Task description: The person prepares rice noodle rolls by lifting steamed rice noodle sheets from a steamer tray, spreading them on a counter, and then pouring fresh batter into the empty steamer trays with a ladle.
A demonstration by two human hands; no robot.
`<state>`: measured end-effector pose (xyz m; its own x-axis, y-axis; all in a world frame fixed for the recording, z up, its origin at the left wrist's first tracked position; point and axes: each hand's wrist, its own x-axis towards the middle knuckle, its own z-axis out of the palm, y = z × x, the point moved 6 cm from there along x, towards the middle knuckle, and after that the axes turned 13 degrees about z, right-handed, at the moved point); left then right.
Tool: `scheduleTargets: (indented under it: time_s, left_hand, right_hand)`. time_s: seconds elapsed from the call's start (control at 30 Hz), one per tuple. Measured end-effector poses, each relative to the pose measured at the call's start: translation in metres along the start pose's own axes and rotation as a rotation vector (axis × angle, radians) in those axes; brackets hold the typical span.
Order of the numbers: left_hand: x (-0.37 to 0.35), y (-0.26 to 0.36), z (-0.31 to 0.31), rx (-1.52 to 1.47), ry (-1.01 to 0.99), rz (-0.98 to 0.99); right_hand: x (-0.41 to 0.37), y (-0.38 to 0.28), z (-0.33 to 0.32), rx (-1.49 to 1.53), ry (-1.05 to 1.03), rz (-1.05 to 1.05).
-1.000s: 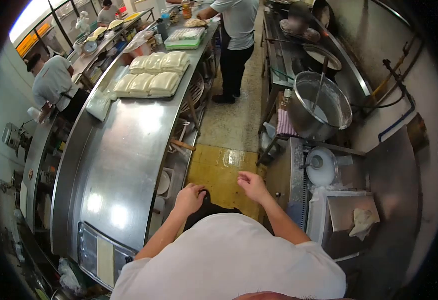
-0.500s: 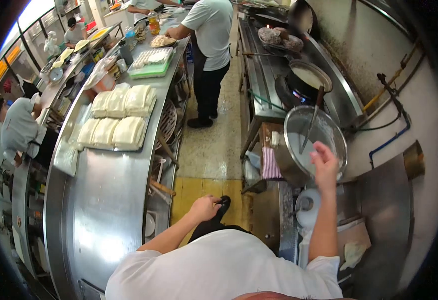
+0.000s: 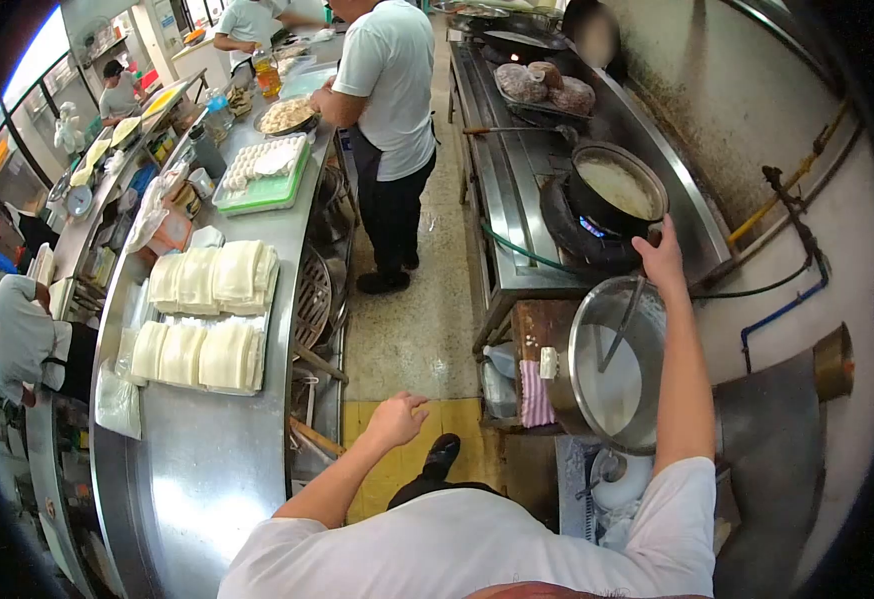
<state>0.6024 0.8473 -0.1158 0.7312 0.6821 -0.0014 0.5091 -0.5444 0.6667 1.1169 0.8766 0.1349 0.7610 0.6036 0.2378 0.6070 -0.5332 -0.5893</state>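
Reach looked to be the step: up went my right grip, thumb and finger apart, between the wide round steel bucket and the round black pot above a blue flame. Touching the long thin ladle handle leaning inside the bucket? I couldn't tell. Loose-fingered, my left grip hung bare! Any closer move called for care beside that heat.

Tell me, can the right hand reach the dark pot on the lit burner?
Probably yes: the right hand is right by the dark pot, nothing visible between them, though contact is unclear.
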Motion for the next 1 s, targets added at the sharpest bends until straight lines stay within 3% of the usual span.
scheduleTargets:
  time_s: [0.1, 0.17, 0.2, 0.27, 0.47, 0.63, 0.7, 0.73, 0.8, 0.9, 1.0]
  left_hand:
    - [0.001, -0.002, 0.006, -0.01, -0.026, -0.046]
    - [0.003, 0.001, 0.015, -0.036, -0.096, -0.096]
    - [0.007, 0.006, 0.016, -0.034, -0.1, -0.095]
    - [0.013, 0.017, 0.02, -0.042, -0.153, -0.051]
    - [0.042, 0.03, 0.028, -0.001, -0.131, 0.103]
    - [0.052, 0.047, 0.019, 0.032, -0.067, 0.092]
    - [0.05, 0.059, 0.019, 0.039, -0.051, 0.105]
    - [0.05, 0.07, 0.017, 0.054, -0.053, 0.125]
    - [0.051, 0.088, 0.017, 0.067, -0.059, 0.14]
    - [0.06, 0.121, 0.016, 0.067, -0.001, 0.197]
    - [0.069, 0.171, 0.002, -0.029, 0.079, 0.251]
  right_hand:
    - [0.011, 0.008, 0.02, -0.093, -0.07, 0.027]
    - [0.011, 0.009, 0.024, -0.164, 0.12, -0.192]
    - [0.012, 0.008, 0.022, -0.164, 0.12, -0.187]
    - [0.011, 0.014, 0.032, -0.133, -0.144, -0.079]
    - [-0.012, 0.011, -0.02, -0.115, -0.119, -0.093]
    - [-0.045, -0.005, -0.107, -0.198, -0.118, -0.058]
    - [-0.068, -0.014, -0.133, -0.481, -0.321, -0.061]
    - [-0.079, -0.016, -0.144, -0.479, -0.325, -0.064]
    - [-0.11, -0.006, -0.152, -0.895, -0.398, -0.145]
    - [-0.164, 0.005, -0.157, -1.087, -0.381, -0.309]
    - [-0.202, 0.02, -0.165, -1.043, -0.441, -0.315]
